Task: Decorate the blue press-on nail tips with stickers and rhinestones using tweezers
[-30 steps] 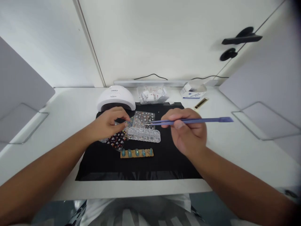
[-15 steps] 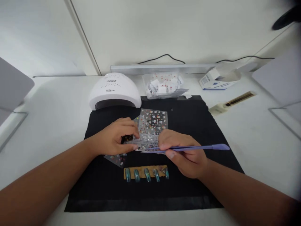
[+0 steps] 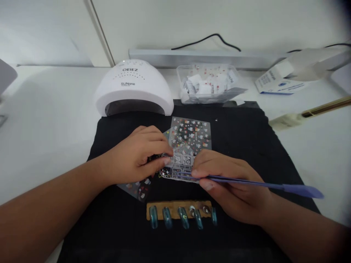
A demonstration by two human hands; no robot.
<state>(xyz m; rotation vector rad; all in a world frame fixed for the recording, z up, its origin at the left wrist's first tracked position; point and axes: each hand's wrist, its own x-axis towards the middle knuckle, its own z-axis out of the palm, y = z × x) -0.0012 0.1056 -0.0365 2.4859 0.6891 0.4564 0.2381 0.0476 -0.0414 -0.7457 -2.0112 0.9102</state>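
"How many do we count by our left hand [image 3: 137,157]?"
"One case [image 3: 179,166], and at least two sheets [image 3: 190,135]; overlap hides the rest."
"And in our right hand [image 3: 233,199]?"
"One pair of tweezers [image 3: 301,190]."
"To its left, nearer us?"
"Five nails [image 3: 183,218], one strip [image 3: 174,207]."
"Beyond our left?"
"One lamp [image 3: 131,86]."
"Beyond our right?"
"One tub [image 3: 208,87], one box [image 3: 276,78]."

A nail-art work station is set up on a white tabletop [image 3: 52,109], where a dome-shaped lamp marked "SUNone" [image 3: 134,86] sits at the back edge of a black mat [image 3: 109,226]. Teal false nails [image 3: 167,218] line a strip beside a compartmented case of tiny gems [image 3: 177,159] and patterned sticker sheets [image 3: 190,135]; whether the room is a salon or a home cannot be told.
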